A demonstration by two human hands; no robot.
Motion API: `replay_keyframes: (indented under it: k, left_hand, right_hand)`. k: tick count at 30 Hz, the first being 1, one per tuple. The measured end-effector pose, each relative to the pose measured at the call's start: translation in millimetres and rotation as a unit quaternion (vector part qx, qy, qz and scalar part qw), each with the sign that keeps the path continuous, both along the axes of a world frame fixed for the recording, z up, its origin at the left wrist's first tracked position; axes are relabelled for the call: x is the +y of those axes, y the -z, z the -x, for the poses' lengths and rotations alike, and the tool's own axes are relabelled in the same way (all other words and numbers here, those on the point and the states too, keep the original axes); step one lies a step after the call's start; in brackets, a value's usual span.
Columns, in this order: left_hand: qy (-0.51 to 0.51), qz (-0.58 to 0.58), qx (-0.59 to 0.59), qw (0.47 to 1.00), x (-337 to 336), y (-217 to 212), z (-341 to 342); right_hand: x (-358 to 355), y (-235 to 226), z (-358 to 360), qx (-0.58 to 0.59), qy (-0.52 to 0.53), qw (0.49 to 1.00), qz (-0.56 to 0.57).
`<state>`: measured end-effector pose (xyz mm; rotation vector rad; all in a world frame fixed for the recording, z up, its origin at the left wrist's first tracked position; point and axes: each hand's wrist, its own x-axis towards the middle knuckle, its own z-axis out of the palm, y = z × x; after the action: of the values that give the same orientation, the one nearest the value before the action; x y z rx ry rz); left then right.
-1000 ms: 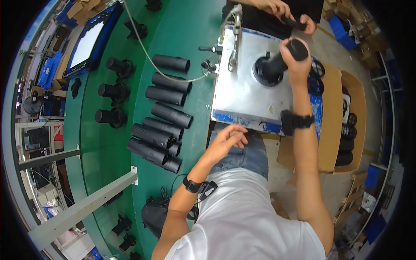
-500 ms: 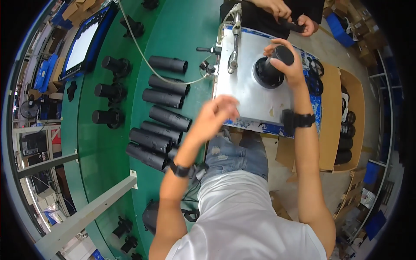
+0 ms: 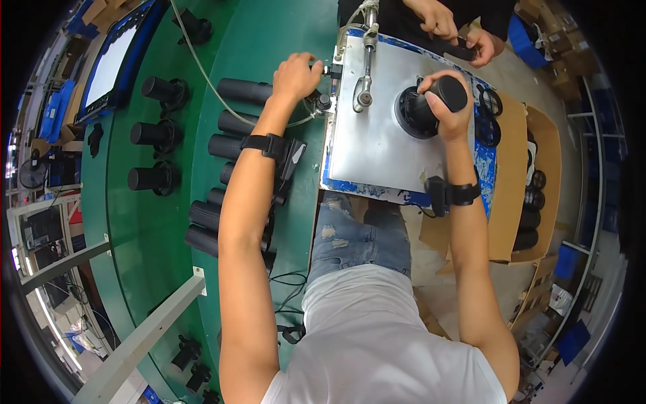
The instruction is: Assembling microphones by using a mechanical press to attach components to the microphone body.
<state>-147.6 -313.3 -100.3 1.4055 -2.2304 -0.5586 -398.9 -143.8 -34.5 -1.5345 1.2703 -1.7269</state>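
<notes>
My right hand (image 3: 449, 121) is wrapped round a black cylindrical part (image 3: 452, 93), which stands on the metal plate (image 3: 383, 155) with its wide round base (image 3: 412, 111) resting there. Over at the plate's left edge, my left hand (image 3: 296, 77) is closed on the black lever handle of a small valve (image 3: 334, 70). Most of that handle is hidden by the fingers. Between the two hands, a metal rod with a round end (image 3: 363, 99) lies above the plate, joined to a pneumatic fitting at the far side.
Several black ribbed tubes (image 3: 205, 214) lie on the green bench (image 3: 296, 202) beneath my left arm. Flanged black cylinders (image 3: 153, 178) stand farther left. A thin hose (image 3: 202, 64) crosses the bench. Another person's hands (image 3: 464, 40) hold a dark part. An open cardboard box (image 3: 538, 215) holds black parts at right.
My left hand has moved forward and left, from the plate's near edge onto the valve's lever handle. My right hand stays on the cylindrical part, its grip closer round it.
</notes>
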Motion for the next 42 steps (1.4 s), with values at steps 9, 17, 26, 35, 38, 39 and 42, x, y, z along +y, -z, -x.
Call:
replay_keyframes:
  k: [9, 17, 26, 35, 38, 39, 42]
  left_hand:
    - [-0.031, -0.046, 0.036, 0.998, 3.4, 9.9, 2.0]
    - [0.001, -0.109, 0.059, 0.992, -0.2, 4.1, -10.5]
    - [-0.004, -0.155, 0.115, 0.981, 19.0, 0.0, -19.0]
    - [0.092, 0.258, 0.332, 0.903, 128.5, -190.9, -89.3]
    - [0.146, 0.192, 0.28, 0.929, 202.7, -221.5, -109.3]
    - [0.128, 0.116, 0.281, 0.944, 215.3, -216.2, -114.5]
    - [-0.048, 0.015, 0.396, 0.917, 234.8, -178.1, -191.2]
  right_hand:
    - [-3.1, 3.4, -36.5, 0.07, 0.28, 0.954, 0.08]
    - [-7.2, 7.4, 15.9, -0.062, -0.156, 0.986, 0.013]
    - [-1.6, -11.0, -0.7, -0.001, -0.036, 0.999, -0.013]
    - [23.9, -245.6, -64.1, 0.157, -0.191, 0.961, 0.124]
    - [25.6, -192.5, -167.5, 0.303, -0.232, 0.919, 0.103]
    - [37.9, -169.4, -204.1, 0.136, -0.283, 0.948, 0.057]
    - [54.3, -131.5, -228.6, 0.151, -0.259, 0.954, 0.028]
